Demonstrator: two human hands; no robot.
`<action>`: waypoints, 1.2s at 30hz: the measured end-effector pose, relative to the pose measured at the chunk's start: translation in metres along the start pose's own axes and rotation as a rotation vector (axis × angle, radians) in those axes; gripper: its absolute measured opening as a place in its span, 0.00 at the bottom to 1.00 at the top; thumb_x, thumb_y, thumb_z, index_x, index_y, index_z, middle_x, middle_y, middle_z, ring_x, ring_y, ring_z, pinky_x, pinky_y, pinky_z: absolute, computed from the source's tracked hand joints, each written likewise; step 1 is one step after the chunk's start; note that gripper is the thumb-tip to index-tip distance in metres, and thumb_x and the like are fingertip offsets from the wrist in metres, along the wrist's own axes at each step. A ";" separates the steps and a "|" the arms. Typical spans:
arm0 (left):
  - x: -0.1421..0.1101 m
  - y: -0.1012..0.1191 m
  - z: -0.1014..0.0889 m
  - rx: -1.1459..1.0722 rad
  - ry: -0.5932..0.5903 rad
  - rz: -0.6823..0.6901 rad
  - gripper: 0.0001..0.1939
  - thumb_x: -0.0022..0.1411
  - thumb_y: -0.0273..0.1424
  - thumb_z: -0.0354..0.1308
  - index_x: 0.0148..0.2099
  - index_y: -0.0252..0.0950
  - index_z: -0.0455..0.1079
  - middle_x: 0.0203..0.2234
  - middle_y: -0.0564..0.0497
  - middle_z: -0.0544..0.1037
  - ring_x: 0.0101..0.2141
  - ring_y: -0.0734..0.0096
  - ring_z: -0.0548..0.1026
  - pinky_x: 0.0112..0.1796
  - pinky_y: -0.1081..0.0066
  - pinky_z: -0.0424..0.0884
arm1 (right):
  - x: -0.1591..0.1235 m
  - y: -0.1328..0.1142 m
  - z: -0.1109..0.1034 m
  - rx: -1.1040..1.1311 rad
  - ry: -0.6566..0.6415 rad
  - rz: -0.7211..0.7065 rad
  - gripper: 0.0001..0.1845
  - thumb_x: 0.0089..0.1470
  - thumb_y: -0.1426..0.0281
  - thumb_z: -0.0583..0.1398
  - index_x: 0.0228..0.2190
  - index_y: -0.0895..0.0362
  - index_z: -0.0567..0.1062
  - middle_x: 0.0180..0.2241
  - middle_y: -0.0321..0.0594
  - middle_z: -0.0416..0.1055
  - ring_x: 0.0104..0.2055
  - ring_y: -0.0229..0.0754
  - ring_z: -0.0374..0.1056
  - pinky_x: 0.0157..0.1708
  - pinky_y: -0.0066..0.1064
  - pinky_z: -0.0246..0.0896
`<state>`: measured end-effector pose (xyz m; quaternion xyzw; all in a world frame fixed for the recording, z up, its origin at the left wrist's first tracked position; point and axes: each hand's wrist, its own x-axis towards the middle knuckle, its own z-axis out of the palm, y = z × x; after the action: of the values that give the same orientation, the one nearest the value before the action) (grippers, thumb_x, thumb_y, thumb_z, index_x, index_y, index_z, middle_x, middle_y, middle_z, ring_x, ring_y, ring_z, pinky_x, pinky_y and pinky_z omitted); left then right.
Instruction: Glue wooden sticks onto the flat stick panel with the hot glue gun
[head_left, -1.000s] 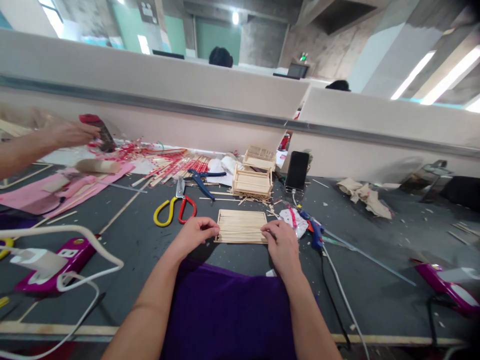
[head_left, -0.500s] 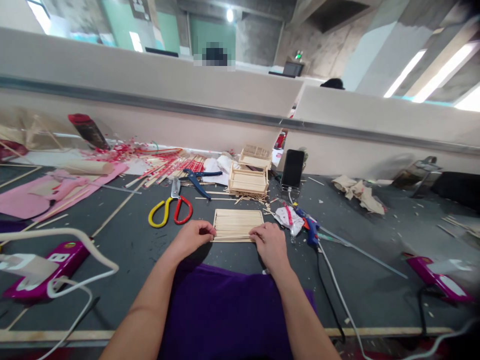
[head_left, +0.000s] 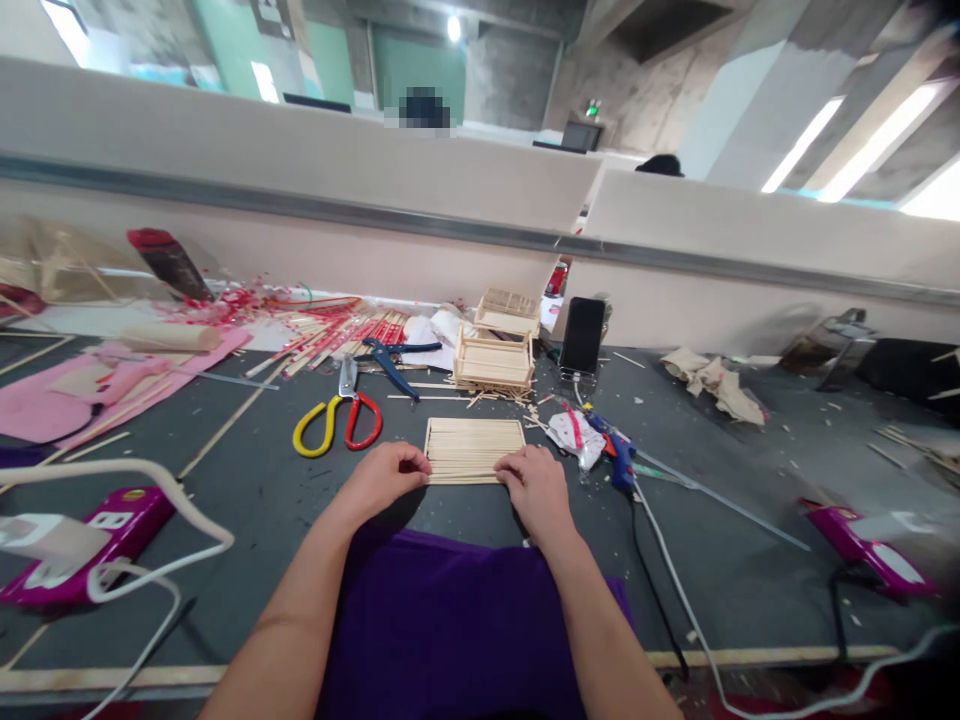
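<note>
A flat rectangular panel of thin wooden sticks (head_left: pixel 474 445), laid side by side inside a stick frame, lies on the dark table in front of me. My left hand (head_left: pixel 390 478) pinches its lower left edge between thumb and fingers. At the lower right part of the panel, my right hand (head_left: pixel 536 488) has its fingertips closed on the front sticks. Exactly which stick each hand grips is hidden by the fingers. Just beyond the panel stands a small structure of wooden sticks (head_left: pixel 495 360).
Scissors (head_left: pixel 337 410) with yellow and red handles and blue-handled pliers (head_left: pixel 391 368) lie to the left. On the right are a blue glue gun (head_left: pixel 621 460), its cables, and a phone (head_left: pixel 582 338). Purple power strips (head_left: pixel 124 535) and a dark red-capped bottle (head_left: pixel 169 264) sit farther out.
My right hand has slid left along the panel's front sticks; my left hand stays at the left edge. A co-worker's hand has let go of the bottle and left the view.
</note>
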<state>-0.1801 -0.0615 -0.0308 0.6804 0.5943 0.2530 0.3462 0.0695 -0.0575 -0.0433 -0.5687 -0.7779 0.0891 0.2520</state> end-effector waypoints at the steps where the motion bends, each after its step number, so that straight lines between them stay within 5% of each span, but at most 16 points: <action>1: 0.000 0.000 0.000 0.014 -0.001 0.006 0.08 0.49 0.33 0.58 0.31 0.37 0.75 0.27 0.50 0.78 0.29 0.65 0.74 0.31 0.70 0.65 | 0.000 0.000 0.000 0.000 -0.001 0.002 0.06 0.52 0.73 0.63 0.29 0.48 0.79 0.32 0.37 0.73 0.38 0.43 0.63 0.35 0.32 0.51; 10: -0.001 0.003 0.001 0.124 0.000 0.046 0.08 0.51 0.33 0.57 0.31 0.37 0.75 0.28 0.49 0.77 0.31 0.65 0.73 0.31 0.71 0.64 | -0.001 0.004 -0.006 0.103 -0.030 0.038 0.08 0.51 0.75 0.61 0.29 0.49 0.78 0.33 0.37 0.74 0.39 0.43 0.65 0.39 0.32 0.55; 23: 0.000 0.003 0.001 0.098 0.005 0.037 0.07 0.50 0.33 0.57 0.30 0.38 0.75 0.28 0.50 0.77 0.30 0.65 0.73 0.31 0.70 0.64 | -0.004 0.030 -0.026 0.255 0.202 0.168 0.11 0.53 0.69 0.54 0.32 0.55 0.77 0.34 0.42 0.75 0.39 0.45 0.68 0.41 0.36 0.60; 36: 0.000 0.002 0.001 0.123 -0.001 0.033 0.07 0.51 0.33 0.56 0.31 0.37 0.75 0.29 0.50 0.77 0.31 0.65 0.73 0.31 0.71 0.64 | -0.011 0.028 -0.022 0.057 -0.011 0.088 0.10 0.52 0.76 0.56 0.29 0.53 0.77 0.30 0.39 0.73 0.36 0.43 0.68 0.37 0.32 0.60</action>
<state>-0.1779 -0.0616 -0.0298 0.7102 0.5972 0.2213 0.2998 0.1066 -0.0613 -0.0394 -0.5944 -0.7507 0.1254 0.2595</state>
